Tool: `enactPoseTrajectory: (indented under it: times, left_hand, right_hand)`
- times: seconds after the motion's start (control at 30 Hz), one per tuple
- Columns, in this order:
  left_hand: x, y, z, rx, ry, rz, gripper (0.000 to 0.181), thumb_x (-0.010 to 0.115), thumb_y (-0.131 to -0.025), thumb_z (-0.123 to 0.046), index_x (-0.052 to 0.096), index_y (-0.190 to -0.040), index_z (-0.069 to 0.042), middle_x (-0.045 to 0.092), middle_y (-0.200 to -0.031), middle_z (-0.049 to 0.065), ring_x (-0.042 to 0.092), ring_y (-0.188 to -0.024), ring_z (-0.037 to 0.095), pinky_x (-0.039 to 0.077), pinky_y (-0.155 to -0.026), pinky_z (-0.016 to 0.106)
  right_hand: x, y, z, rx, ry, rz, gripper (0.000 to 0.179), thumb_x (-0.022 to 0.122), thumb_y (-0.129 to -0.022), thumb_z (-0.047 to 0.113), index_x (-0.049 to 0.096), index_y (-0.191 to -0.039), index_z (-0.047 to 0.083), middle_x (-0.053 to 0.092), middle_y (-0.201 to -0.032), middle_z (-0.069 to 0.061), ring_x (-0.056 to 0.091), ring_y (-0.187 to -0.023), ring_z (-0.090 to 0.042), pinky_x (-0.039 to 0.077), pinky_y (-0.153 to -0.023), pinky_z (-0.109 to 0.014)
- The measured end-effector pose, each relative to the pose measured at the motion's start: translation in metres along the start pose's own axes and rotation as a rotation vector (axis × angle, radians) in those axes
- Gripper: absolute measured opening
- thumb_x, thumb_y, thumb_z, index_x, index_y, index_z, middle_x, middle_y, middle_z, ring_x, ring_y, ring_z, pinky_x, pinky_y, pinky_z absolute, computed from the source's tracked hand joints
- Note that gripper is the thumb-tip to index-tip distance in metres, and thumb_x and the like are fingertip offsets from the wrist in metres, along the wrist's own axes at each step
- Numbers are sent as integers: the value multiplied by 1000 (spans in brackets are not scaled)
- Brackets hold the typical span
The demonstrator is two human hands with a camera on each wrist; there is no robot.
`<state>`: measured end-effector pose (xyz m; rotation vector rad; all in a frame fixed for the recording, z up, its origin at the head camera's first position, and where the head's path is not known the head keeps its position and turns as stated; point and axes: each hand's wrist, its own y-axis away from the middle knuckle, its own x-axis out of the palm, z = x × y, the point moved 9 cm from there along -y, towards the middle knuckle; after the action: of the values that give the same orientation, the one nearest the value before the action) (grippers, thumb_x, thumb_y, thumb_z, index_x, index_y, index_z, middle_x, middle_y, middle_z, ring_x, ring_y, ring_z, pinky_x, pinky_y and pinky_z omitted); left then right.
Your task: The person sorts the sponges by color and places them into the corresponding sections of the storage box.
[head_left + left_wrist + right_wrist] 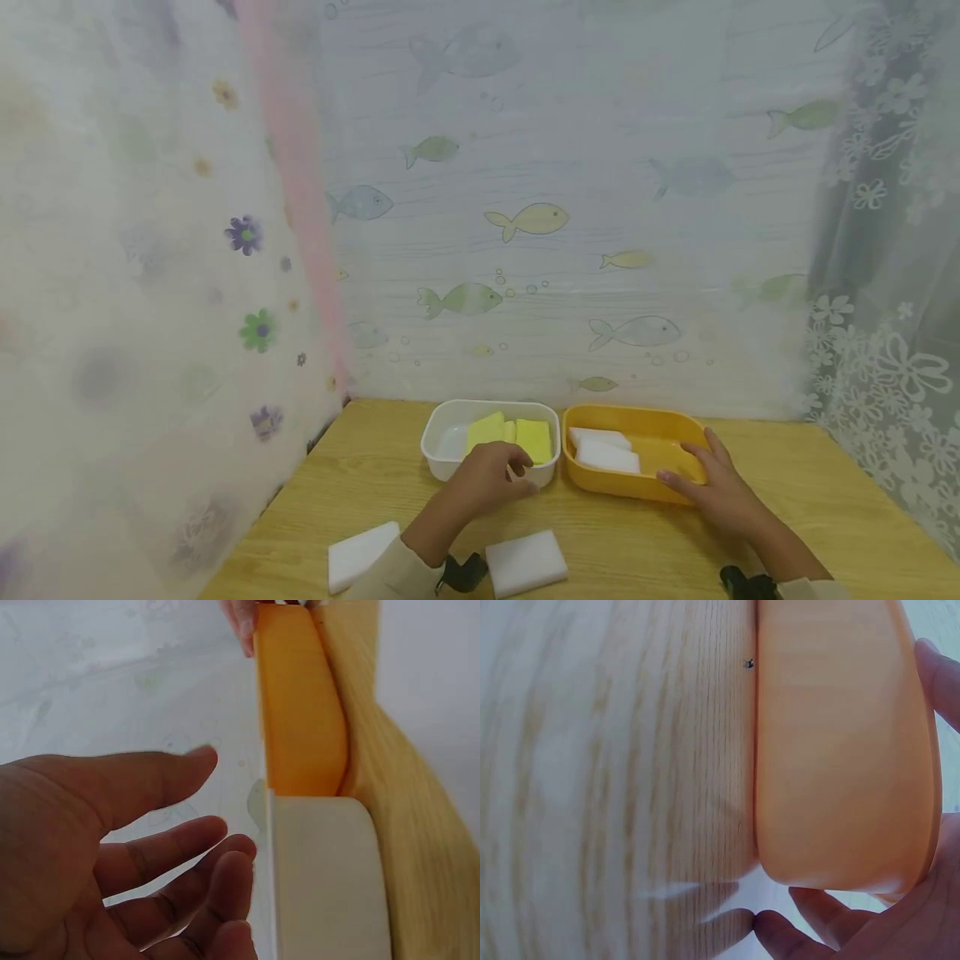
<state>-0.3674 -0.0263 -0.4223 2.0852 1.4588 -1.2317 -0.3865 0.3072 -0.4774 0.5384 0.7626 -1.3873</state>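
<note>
My left hand [491,479] hovers at the front rim of a white plastic container [442,467], its fingers loosely bent with nothing between them. Yellow sponges [533,440] lie inside that container, partly behind the hand. At the right end of a yellow-orange container [615,482], my right hand [716,487] holds the corner. Its thumb [939,679] is at the front rim, and the other fingers wrap the end wall. White sponges [606,457] lie in the left part of this container.
Two white sponges lie on the wooden table near its front, one [527,563] below my left hand and another [360,557] farther left, partly hidden by the sleeve. Behind the containers hangs a fish-patterned curtain [525,333]. A flower-printed sheet [172,375] borders the left side.
</note>
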Motion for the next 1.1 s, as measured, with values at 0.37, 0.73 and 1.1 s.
enactPoseTrajectory:
  times: [0.37,0.73,1.1]
  left_hand:
    - [18,21,25,9,-14,255,54,95,-74,-35,74,-117,-11,72,-98,-5,64,-87,4,53,-78,24]
    - [23,35,39,-45,-153,379,40,98,-68,-35,70,-93,-21,63,-87,-10,56,-77,4,49,-72,23]
    - [32,35,41,-57,-218,410,29,98,-68,-33,72,-78,-26,63,-80,-16,57,-74,2,49,-69,22]
  right_hand:
    - [-2,2,-1,-5,-3,-3,91,62,-101,53,28,-156,-11,-21,-165,-35,1,-145,-69,23,-103,-85]
    - [-4,0,8,-31,-5,-6,90,62,-101,52,29,-157,-10,-20,-166,-34,3,-146,-68,25,-103,-84]
    - [-3,2,5,-30,-1,-17,89,63,-101,51,29,-156,-11,-19,-165,-36,1,-146,-68,24,-104,-84]
